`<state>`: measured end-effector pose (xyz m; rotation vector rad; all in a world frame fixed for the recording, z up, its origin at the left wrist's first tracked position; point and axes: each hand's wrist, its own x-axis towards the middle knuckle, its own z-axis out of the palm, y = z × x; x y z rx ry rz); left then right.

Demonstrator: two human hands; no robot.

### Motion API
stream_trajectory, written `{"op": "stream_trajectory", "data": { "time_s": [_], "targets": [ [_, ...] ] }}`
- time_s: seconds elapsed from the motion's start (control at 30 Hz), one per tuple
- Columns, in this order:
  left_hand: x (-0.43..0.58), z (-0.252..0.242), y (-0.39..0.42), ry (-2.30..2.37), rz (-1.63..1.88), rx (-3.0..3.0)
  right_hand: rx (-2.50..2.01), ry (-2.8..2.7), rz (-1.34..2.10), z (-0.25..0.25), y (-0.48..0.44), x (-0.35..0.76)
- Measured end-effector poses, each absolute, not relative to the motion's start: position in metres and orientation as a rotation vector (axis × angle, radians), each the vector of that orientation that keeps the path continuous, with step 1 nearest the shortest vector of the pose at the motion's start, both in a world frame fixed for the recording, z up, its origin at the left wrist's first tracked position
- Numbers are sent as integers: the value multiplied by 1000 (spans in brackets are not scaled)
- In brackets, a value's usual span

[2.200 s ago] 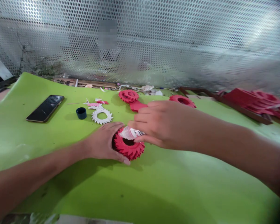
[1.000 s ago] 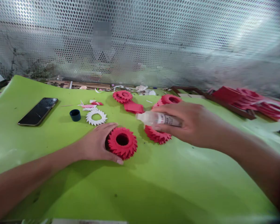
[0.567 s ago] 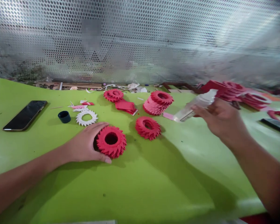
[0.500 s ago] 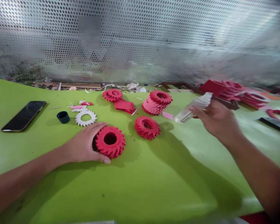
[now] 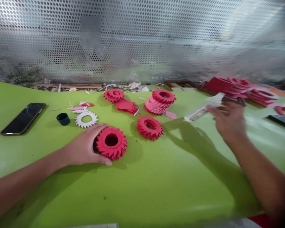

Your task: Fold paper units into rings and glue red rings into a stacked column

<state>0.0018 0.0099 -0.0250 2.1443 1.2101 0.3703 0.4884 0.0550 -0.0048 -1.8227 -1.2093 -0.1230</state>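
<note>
My left hand [image 5: 83, 147] is curved round the side of a red stack of toothed paper rings [image 5: 118, 145], thumb at the front and fingers behind. The stack has an open round hole in its middle. At the right, my right hand [image 5: 230, 122] grips a clear bottle with a label [image 5: 199, 113], probably glue, tilted with its lower end toward the left. The bottle is slightly blurred. Between the hands lies another red toothed ring stack [image 5: 150, 128]. Behind that stands a taller pink stack [image 5: 155, 105] topped with red.
A phone [image 5: 23, 118], a dark round cap [image 5: 63, 119] and a white toothed ring [image 5: 93, 117] lie on the left of the green table [image 5: 137, 193]. Red paper pieces [image 5: 126, 106] are at the back. Red and pink rings [image 5: 237, 87] pile up at the far right.
My right hand has moved to the right with the bottle, away from the ring stacks. My left hand still holds the red stack in nearly the same place.
</note>
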Motion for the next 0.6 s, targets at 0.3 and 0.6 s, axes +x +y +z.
{"op": "stream_trajectory", "data": {
  "time_s": [0.3, 0.6],
  "targets": [
    [2, -25, 10, 1210, 376, 2155, -1318, -2509, -58, 30, 8, 384],
    [3, -27, 12, 1148, 459, 2172, -1317, -2705, 226, 31, 22, 365]
  ]
}}
